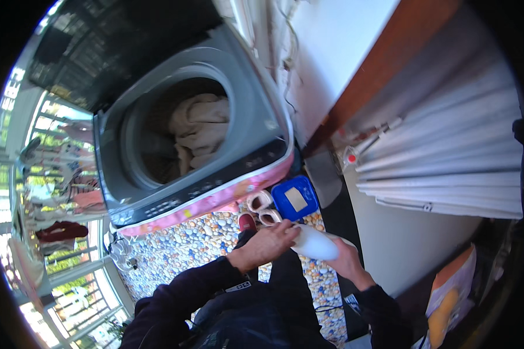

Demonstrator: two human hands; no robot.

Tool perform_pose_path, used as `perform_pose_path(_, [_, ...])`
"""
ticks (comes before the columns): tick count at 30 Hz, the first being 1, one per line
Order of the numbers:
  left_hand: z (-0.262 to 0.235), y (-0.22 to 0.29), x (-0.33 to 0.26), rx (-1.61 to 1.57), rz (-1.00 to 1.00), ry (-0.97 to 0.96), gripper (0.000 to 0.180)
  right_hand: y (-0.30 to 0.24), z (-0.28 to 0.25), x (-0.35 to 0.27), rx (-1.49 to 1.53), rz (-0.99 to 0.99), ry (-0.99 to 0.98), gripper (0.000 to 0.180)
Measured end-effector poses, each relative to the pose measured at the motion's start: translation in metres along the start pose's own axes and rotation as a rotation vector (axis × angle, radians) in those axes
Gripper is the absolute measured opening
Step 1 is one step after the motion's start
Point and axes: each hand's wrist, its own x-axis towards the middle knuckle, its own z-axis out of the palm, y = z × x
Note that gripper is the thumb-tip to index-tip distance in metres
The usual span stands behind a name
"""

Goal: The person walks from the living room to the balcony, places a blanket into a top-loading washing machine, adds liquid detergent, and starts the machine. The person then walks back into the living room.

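A white plastic bottle [314,243] lies tilted between my hands, in front of my body. My right hand [347,263] is wrapped round its right side. My left hand [266,243] closes its fingers on the bottle's left end, and the back of the hand hides whether a cap is there. Beyond my hands stands a top-loading washing machine [256,110] with its dark lid [116,46] raised. Beige laundry [201,128] fills part of its drum. Just past the bottle is a blue plastic box [297,198] with a pale label on top.
White shoes [259,201] sit beside the blue box. A pink patterned cover [209,200] wraps the washer's front. The floor [180,250] has a pebble pattern. A grey curtain [448,139] hangs at the right; clothes [64,174] hang by windows at the left.
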Motion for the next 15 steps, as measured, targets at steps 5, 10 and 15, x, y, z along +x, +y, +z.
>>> perform_pose_path(5, [-0.056, 0.014, -0.012, 0.093, 0.354, 0.176, 0.044, -0.079, -0.042, -0.023, -0.069, 0.172, -0.007, 0.036])
perform_pose_path(10, [-0.105, 0.020, -0.033, 0.135, 0.501, 0.357, 0.035, -0.147, -0.058, -0.026, -0.126, 0.116, 0.079, 0.036])
perform_pose_path(15, [-0.144, 0.039, -0.054, -0.080, 0.060, 0.494, 0.042, -0.211, -0.058, -0.014, -0.187, 0.086, 0.150, 0.038])
